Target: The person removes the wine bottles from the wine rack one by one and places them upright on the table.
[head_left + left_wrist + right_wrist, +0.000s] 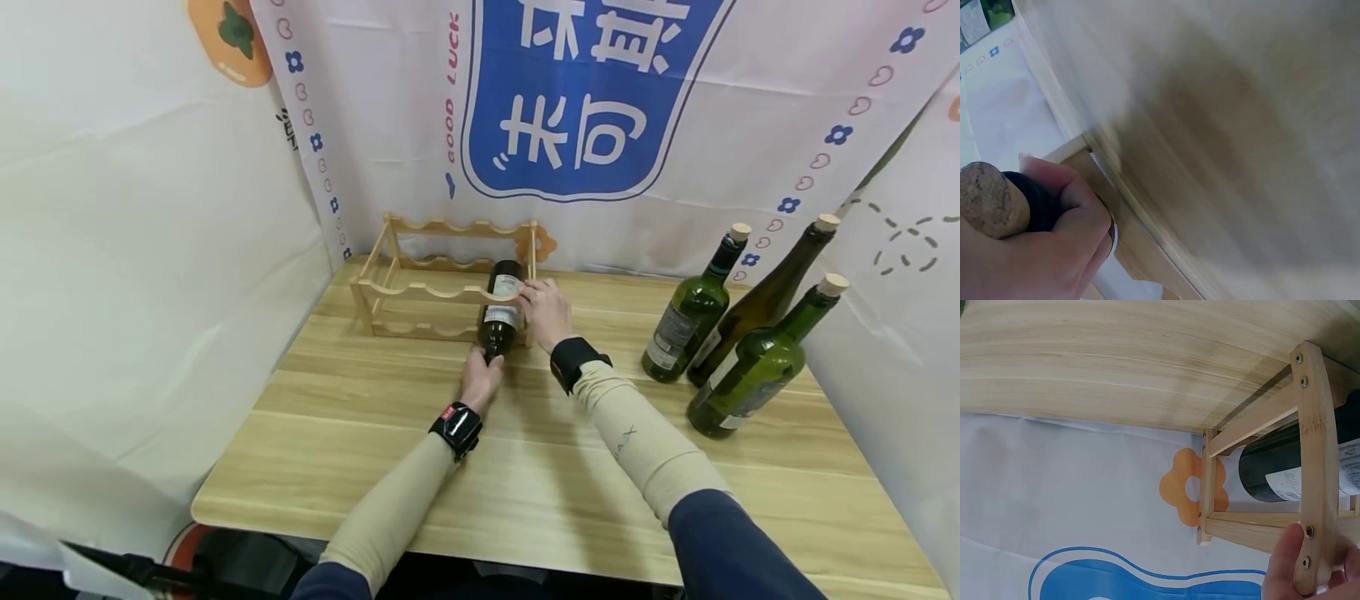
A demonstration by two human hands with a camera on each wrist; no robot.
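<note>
A dark wine bottle (498, 316) with a pale label lies in the right end of a wooden wine rack (420, 292), its neck towards me. My left hand (480, 382) grips the bottle's neck. In the left wrist view, the curled fingers of that hand (1066, 250) wrap the neck just behind the cork (988, 200). My right hand (547, 312) holds the rack's upper front right corner. Seen from the right wrist, its thumb and fingers pinch the end post (1317, 444), while the bottle's base (1272, 462) lies between the rack's rails.
Three corked green and brown wine bottles (693, 312) stand close together on the right of the wooden table (322, 433). A printed cloth (390, 125) hangs behind the rack, and pale cloth walls (150, 250) rise at both sides.
</note>
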